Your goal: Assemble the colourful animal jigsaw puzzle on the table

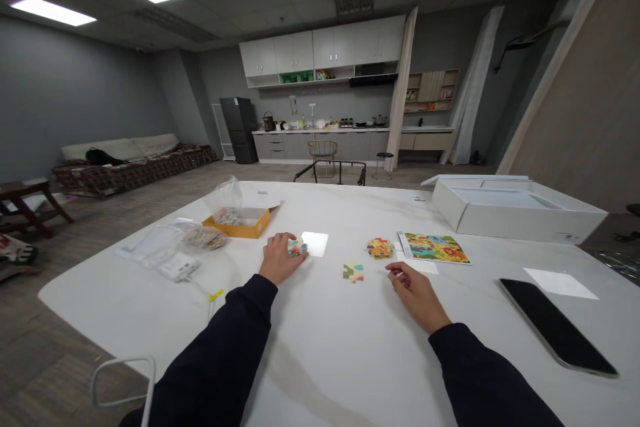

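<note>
My left hand point(281, 259) is curled around a small group of puzzle pieces point(297, 248), its thumb and index finger at their edges. Part of that group is hidden behind the fingers. To its right, a green and cream puzzle piece or joined pair point(354, 272) lies flat on the table. My right hand point(414, 292) rests near the tabletop with loosely bent fingers and nothing visible in them. Just beyond its fingertips is a yellow-orange cluster of puzzle pieces point(380, 248). A colourful picture sheet with animals point(436, 247) lies beside that cluster.
On the white table point(320, 353), a yellow box point(253, 223) holds a bag of pieces point(229, 213). Another bag of pieces point(205, 237) and a white cabled device point(177, 268) sit at left. At right are a white box point(520, 213) and a dark tablet point(557, 327).
</note>
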`<action>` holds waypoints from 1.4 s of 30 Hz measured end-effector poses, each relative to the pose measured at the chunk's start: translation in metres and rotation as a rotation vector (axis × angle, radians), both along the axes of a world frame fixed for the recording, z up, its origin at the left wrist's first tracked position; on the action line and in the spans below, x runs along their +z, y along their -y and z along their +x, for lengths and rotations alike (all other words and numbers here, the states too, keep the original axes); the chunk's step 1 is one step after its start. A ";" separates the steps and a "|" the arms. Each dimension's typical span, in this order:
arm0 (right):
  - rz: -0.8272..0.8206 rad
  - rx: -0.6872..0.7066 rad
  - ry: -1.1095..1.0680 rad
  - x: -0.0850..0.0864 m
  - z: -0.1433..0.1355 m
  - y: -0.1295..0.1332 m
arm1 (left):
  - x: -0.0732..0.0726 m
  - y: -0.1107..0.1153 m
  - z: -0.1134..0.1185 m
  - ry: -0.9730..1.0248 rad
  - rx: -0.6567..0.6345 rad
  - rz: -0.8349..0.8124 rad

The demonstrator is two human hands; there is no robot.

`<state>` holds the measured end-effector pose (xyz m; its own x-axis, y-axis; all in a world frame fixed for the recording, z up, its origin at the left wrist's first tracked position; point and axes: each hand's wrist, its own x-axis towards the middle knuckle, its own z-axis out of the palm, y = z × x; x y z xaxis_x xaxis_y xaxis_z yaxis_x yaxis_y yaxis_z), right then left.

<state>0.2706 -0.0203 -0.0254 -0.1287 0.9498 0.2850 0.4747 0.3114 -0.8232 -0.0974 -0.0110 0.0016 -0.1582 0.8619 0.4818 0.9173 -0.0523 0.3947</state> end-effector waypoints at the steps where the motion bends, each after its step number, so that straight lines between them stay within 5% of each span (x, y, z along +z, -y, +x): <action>1: 0.003 0.002 0.001 0.000 0.000 0.000 | -0.004 -0.001 -0.002 -0.007 0.010 -0.034; 5: 0.008 0.002 -0.006 -0.001 0.000 0.000 | -0.011 -0.005 -0.002 -0.003 -0.014 -0.035; 10: 0.020 -0.001 0.001 0.000 -0.001 0.000 | 0.000 -0.002 0.006 0.082 -0.122 0.093; 13: 0.034 -0.008 0.009 0.001 -0.004 0.000 | 0.002 0.005 0.037 0.145 -0.346 0.218; 17: 0.056 0.001 0.052 0.002 -0.009 0.000 | -0.009 0.008 0.101 0.195 -0.630 0.126; 22: 0.152 0.088 0.088 0.002 -0.011 0.002 | -0.025 -0.003 0.147 0.276 -0.612 -0.078; 34: 0.122 0.160 0.308 0.012 -0.006 0.008 | -0.030 -0.005 0.143 0.329 -0.631 -0.133; 42: 0.162 0.162 0.412 0.014 -0.003 0.007 | -0.022 0.005 0.117 0.176 -0.633 -0.100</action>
<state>0.2675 -0.0278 -0.0116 -0.4050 0.8557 0.3220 0.6861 0.5172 -0.5115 0.0192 -0.0156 -0.0209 0.3243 0.8534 0.4080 0.6431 -0.5152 0.5665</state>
